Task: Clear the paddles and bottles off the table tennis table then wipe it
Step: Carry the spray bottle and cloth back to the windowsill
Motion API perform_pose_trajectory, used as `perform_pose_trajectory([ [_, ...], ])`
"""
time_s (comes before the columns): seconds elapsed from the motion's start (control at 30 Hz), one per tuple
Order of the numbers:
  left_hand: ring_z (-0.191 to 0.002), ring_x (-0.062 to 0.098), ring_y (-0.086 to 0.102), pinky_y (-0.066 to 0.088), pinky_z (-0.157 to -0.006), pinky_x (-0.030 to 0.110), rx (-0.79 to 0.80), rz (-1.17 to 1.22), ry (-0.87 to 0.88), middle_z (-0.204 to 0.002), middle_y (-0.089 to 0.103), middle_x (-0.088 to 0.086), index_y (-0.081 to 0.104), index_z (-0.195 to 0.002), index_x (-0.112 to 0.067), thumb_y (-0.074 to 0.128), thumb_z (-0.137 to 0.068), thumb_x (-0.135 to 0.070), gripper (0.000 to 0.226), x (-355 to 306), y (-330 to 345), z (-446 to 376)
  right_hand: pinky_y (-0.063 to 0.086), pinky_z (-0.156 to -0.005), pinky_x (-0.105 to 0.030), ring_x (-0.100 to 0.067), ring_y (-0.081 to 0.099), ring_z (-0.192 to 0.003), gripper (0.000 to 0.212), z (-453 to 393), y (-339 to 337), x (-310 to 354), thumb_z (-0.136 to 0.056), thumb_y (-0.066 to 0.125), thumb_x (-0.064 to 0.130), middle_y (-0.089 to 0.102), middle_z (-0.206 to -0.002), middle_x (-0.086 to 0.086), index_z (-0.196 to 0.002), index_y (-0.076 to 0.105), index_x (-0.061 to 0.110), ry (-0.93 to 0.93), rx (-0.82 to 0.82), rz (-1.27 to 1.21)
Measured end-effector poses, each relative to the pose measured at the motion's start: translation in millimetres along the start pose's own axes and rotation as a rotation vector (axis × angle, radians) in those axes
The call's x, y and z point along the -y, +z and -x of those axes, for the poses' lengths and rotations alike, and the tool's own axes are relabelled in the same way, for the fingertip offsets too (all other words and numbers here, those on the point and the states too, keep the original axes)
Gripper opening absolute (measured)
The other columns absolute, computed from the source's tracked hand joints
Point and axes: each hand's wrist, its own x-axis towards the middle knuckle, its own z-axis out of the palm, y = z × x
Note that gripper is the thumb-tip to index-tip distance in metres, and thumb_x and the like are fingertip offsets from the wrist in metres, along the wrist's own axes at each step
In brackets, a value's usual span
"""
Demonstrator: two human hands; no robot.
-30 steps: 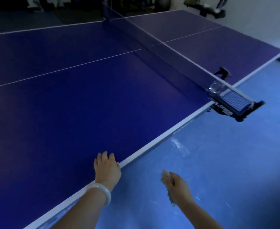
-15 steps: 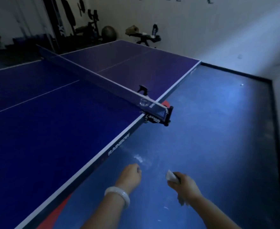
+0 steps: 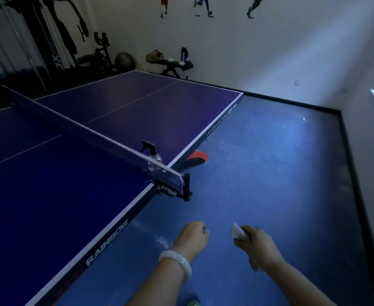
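Fingers of the right hand (image 3: 255, 244) curl round a crumpled white wiping cloth (image 3: 238, 232), held over the blue floor (image 3: 270, 173) beside the table. Left hand (image 3: 192, 238), with a pale bangle (image 3: 177, 263) at the wrist, is balled loosely and holds nothing that I can make out. Both hang clear of the dark blue table tennis table (image 3: 60, 206). By the net post (image 3: 187, 186) a clear spray bottle with a black trigger (image 3: 152, 159) stands on the far half, just behind the net (image 3: 82, 131).
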Motion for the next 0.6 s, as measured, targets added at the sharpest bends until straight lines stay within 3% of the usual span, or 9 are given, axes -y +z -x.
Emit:
perform_pose_trajectory([
  [0.1,-0.114,0.023,0.056,0.048,-0.096,0.035,0.026,0.053,0.012,-0.129,0.058,0.006,0.056,-0.126,-0.011,0.044,-0.102,-0.030,0.033,-20,-1,-64,0.038,-0.071,-0.025,-0.023,0.062,-0.095,0.034,-61,-27,-1,-0.088,0.068,0.034,0.058,-0.106,-0.004,-0.119,0.062,0.024,0.013,-0.001,0.028],
  [0.27,-0.114,0.023,0.056,0.048,-0.096,0.033,0.014,0.045,0.008,-0.128,0.059,0.007,0.057,-0.125,-0.010,0.044,-0.101,-0.028,0.033,-57,-19,-159,0.036,-0.070,-0.022,-0.021,0.063,-0.097,0.034,-157,-83,0,-0.087,0.068,0.034,0.060,-0.103,-0.002,-0.120,0.064,0.024,0.027,0.001,0.064],
  [0.43,-0.117,0.022,0.055,0.047,-0.098,0.033,0.000,0.055,-0.006,-0.132,0.055,0.006,0.053,-0.131,-0.011,0.042,-0.102,-0.028,0.036,-83,-37,-235,0.037,-0.069,-0.023,-0.016,0.056,-0.084,0.035,-246,-122,0,-0.088,0.068,0.035,0.063,-0.109,-0.004,-0.121,0.063,0.024,-0.015,0.012,0.058],
  [0.6,-0.107,0.018,0.058,0.050,-0.093,0.034,-0.084,0.077,-0.116,-0.121,0.058,0.002,0.056,-0.123,-0.014,0.044,-0.100,-0.029,0.030,-89,-43,-308,0.038,-0.068,-0.023,-0.016,0.055,-0.077,0.034,-342,-135,3,-0.088,0.068,0.031,0.060,-0.106,-0.004,-0.121,0.063,0.023,-0.108,0.111,0.066],
])
